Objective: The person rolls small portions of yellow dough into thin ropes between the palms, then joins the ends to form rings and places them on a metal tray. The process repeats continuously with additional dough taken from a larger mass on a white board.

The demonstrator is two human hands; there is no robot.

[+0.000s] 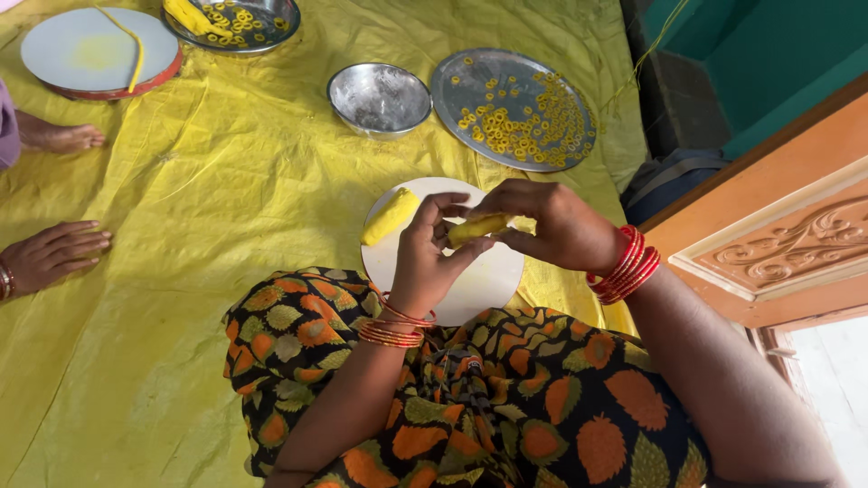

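My left hand (427, 258) and my right hand (553, 224) meet over a round white board (484, 282) in front of my lap. Between their fingers they pinch one small lump of yellow dough (476, 228). A longer roll of the same yellow dough (390, 217) lies on the left part of the board, just left of my left hand. Both wrists wear red and orange bangles.
A yellow sheet (226, 181) covers the floor. Beyond the board stand an empty steel bowl (379, 98) and a steel plate (512, 108) with several small yellow dough rings. At far left another person's hand (52, 255) and foot (60, 137), a second white board (98, 50), another ring plate (231, 23).
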